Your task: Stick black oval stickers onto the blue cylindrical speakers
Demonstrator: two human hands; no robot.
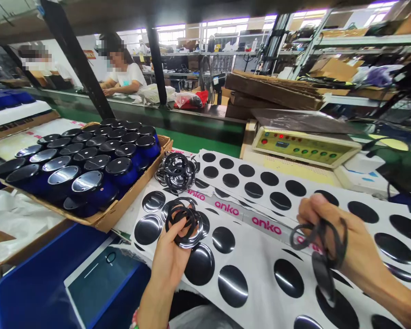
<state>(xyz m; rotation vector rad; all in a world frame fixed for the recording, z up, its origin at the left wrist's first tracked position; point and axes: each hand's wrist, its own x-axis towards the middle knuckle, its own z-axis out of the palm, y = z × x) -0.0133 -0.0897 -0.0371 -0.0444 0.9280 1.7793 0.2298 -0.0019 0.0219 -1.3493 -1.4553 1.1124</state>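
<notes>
Head camera, and here we go: the left hand point(169, 260) is curled up around a bunch of dark rings point(185, 224), fingers closed on the bundle from beneath. Over on the right, the right hand point(342, 242) pinches a looser tangle of black rubber rings point(315, 235), nearly closed on them, with a dark round piece point(324, 276) dangling below. The step in hand looks like handling these rings, both hands lifted just above a white backing sheet point(256, 269) dotted with glossy black circles. The rings hook into each other, so freeing a single one calls for slow, careful fingers. A heap of similar rings point(176, 172) sits just beyond, beside a cardboard tray point(123, 214) packed with blue jars with black lids point(89, 183). A strip printed with pink anko lettering point(265, 225) crosses the sheets, and a co-worker point(132, 75) is busy at the far bench.
</notes>
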